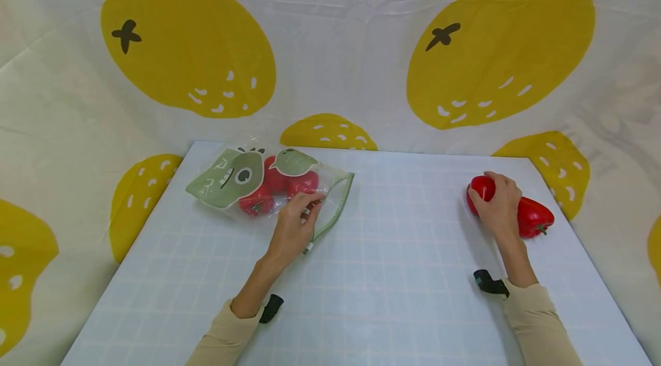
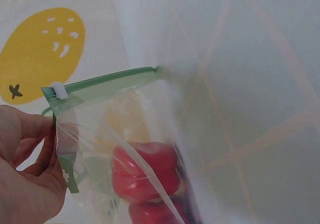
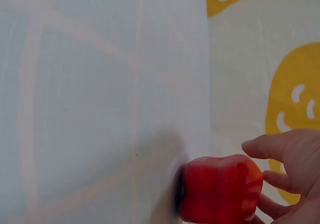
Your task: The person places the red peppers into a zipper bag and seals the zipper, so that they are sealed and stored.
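Bagging under way: left hand pinches the zip bag mouth at ten o'clock; right hand grasps a red pepper at two o'clock, likely headed next into the opening.

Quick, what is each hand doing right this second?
Left hand: pinches the open edge of the clear zip bag with red peppers inside.
Right hand: fingers curled over a red pepper on the table.

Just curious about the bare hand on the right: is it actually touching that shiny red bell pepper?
Touching. In the head view the right hand lies over the red bell pepper with fingers curled round it; no gap shows.
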Available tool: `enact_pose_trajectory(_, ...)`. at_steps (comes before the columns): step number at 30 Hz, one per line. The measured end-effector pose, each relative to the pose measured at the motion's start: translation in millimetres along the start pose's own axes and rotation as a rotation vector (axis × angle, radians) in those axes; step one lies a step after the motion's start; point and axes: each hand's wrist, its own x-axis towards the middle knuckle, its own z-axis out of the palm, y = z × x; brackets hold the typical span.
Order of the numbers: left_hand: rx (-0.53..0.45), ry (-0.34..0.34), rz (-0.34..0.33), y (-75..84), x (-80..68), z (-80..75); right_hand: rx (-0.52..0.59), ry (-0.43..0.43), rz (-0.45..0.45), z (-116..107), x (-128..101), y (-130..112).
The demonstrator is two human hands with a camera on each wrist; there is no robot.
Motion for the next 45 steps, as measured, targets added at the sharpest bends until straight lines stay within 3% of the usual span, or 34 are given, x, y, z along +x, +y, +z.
enact_pose_trajectory(14, -0.001, -0.006, -0.003, 0.5, -0.2, -1.2, -0.081, -0.091, 0.033, -6.4, 2.7, 4.9)
enact_pose_trajectory(31, 0.005, 0.011, -0.004, 0.8, -0.6, 0.4, -0.043, -0.068, 0.028, -8.9, -2.3, 10.4)
enact_pose_trajectory(45, 0.01, 0.004, -0.008, 2.3, 0.3, 0.3, 0.019, -0.047, -0.027, -9.4, -16.8, -8.1)
